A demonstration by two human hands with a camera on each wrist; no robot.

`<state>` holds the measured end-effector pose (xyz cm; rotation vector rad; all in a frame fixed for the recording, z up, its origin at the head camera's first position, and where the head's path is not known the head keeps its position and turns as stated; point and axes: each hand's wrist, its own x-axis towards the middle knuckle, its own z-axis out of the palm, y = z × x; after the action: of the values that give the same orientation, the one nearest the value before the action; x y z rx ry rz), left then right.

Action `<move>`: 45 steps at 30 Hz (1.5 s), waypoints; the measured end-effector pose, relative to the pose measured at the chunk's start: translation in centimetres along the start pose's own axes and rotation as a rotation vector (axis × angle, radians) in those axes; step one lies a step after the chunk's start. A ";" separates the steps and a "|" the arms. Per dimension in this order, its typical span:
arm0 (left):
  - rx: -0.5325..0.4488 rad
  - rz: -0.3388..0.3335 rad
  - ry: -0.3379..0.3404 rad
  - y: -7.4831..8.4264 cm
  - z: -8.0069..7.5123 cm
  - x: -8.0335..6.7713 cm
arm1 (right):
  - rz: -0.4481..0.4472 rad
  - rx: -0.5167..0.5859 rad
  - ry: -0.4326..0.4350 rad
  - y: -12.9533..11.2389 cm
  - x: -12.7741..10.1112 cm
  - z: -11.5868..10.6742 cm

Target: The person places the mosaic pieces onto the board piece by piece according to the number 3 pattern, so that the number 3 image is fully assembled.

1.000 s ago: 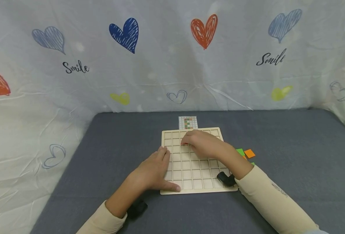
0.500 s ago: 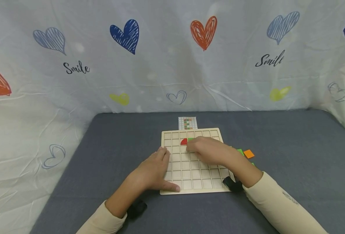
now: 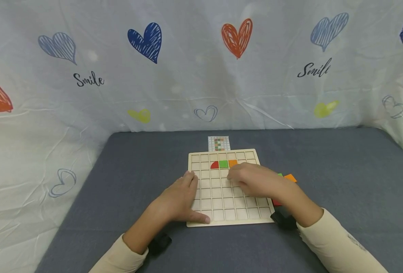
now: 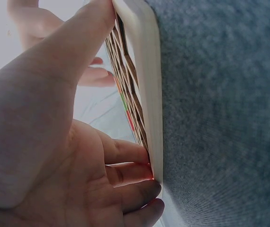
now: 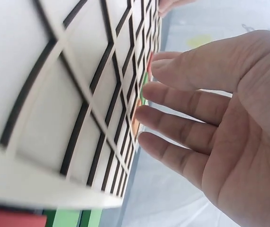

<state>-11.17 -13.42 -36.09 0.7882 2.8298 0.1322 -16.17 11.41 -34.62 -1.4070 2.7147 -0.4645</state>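
Observation:
A pale wooden grid board point(image 3: 218, 204) lies on the dark table in the head view. One row near its far side holds a red rounded piece point(image 3: 214, 165), a green square tile point(image 3: 223, 164) and an orange tile point(image 3: 233, 163), side by side. My left hand point(image 3: 181, 199) rests along the board's left edge, its thumb point(image 4: 94, 28) on the near edge and its fingers fairly straight. Just below the orange tile hovers my right hand point(image 3: 254, 180). In the right wrist view its fingers point(image 5: 168, 123) are spread and slightly bent, with nothing seen between them.
Behind the board lies a small printed grid card point(image 3: 218, 143) with coloured squares. To the board's right are loose pieces: an orange tile point(image 3: 290, 178), a partly hidden green one point(image 3: 280, 174) and a red one point(image 3: 276, 203). A patterned cloth point(image 3: 174, 91) hangs behind the table.
My right hand has moved rightward along the row and drawn back slightly, uncovering the red, then green, then orange pieces. The left hand has stayed in place on the board.

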 end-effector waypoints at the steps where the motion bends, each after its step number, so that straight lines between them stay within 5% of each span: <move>1: -0.002 0.001 0.002 0.0 0.0 0.0 | 0.004 -0.003 0.005 0.1 -0.3 -0.1; 20: 0.008 0.009 -0.006 0.0 0.0 -0.1 | 0.277 0.062 -0.010 3.5 -6.5 -2.2; 45: 0.008 0.002 -0.020 0.0 0.1 0.0 | 0.289 0.030 0.053 6.0 -10.7 -1.4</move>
<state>-11.15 -13.41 -36.20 0.7896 2.8123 0.1128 -14.90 23.59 -35.98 -0.9842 2.8737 -0.5246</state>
